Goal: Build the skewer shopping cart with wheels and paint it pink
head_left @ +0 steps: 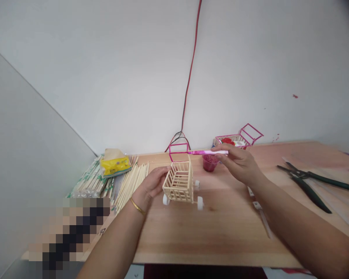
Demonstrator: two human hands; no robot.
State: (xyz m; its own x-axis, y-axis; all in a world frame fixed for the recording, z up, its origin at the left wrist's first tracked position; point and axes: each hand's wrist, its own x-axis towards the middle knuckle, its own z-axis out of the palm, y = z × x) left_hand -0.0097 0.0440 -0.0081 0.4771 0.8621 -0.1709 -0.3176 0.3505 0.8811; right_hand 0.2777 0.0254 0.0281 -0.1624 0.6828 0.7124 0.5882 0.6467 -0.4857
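My left hand [156,182] is closed on the left side of a small model cart [178,182] made of pale wooden sticks, with white wheels and a handle frame painted magenta. Between the fingers of my right hand [235,161] is a paintbrush [206,152] with a white handle smeared in magenta. Its tip points left and meets the right side of the magenta handle frame. Just below the brush stands a clear cup of magenta paint [209,162], partly covered by the brush and my fingers.
Behind my right hand sits another cart with magenta edges [250,131], holding red and white items. Dark green-handled pliers [308,176] lie at the right. On the left are bundled sticks [88,178], loose sticks [130,182] and a yellow packet [115,166]. A red-black cable [191,69] hangs down the wall.
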